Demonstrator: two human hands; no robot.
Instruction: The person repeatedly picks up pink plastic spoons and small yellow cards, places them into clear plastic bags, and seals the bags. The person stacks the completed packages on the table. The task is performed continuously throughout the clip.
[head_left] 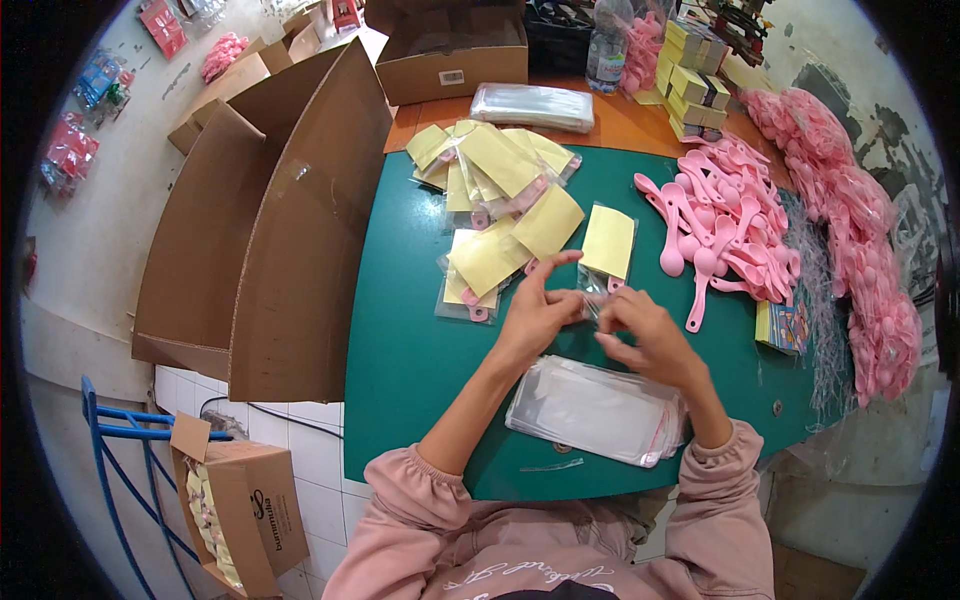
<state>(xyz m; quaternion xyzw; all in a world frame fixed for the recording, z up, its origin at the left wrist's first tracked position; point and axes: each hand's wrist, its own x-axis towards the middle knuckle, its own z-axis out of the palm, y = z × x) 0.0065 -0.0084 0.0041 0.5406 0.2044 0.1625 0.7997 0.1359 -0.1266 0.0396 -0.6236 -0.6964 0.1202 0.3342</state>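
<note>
A clear plastic bag (592,282) with a yellow card (607,240) and a bit of pink in it lies on the green table mat in front of me. My left hand (541,312) pinches its near end, the index finger stretched out past it. From the other side my right hand (640,330) closes finger and thumb on the same end. Just below my hands sits a stack of flat clear bags (595,408). Filled bags with yellow cards (495,252) are heaped at the left, and pink spoons (715,225) are piled at the right.
A large cardboard box (300,230) stands along the table's left side. Bundled pink spoons in plastic (845,210) line the right edge, near a small card stack (782,327). At the back are more clear bags (532,107), a bottle (606,55) and yellow card stacks (692,85).
</note>
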